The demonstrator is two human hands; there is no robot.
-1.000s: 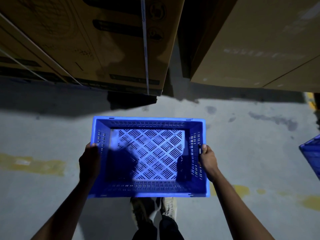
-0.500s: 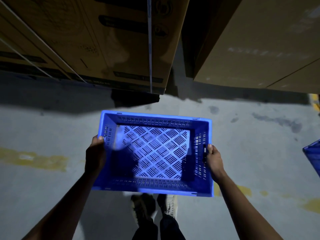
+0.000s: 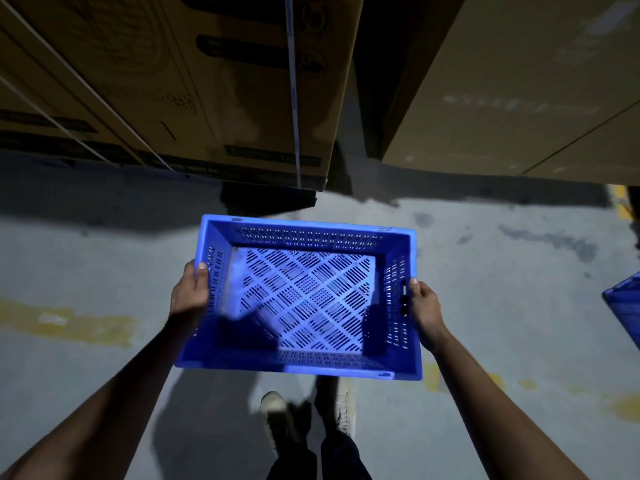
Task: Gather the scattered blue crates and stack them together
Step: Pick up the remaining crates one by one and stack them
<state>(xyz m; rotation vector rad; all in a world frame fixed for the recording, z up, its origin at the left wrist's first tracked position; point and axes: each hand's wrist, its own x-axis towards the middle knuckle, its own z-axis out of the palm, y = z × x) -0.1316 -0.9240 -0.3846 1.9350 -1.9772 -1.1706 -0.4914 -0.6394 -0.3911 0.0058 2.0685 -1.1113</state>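
Note:
An empty blue crate [image 3: 304, 367] with slotted walls and a lattice floor hangs in the air in front of me, above the concrete floor. My left hand [image 3: 189, 292] grips its left wall, thumb over the rim. On the opposite side my right hand [image 3: 425, 304] holds the right wall at the handle slot. The corner of a second blue crate [image 3: 623, 313] shows at the right edge of the view, on the floor.
Large cardboard boxes [image 3: 207, 84] stand close ahead on the left and more boxes [image 3: 519, 98] on the right, with a dark gap between them. Worn yellow paint marks [image 3: 69, 323] cross the grey floor. My feet [image 3: 304, 420] are below the crate.
The crate has risen a little and shifted slightly right in my view, tilting a bit. Both hands keep the same grip. The boxes look closer.

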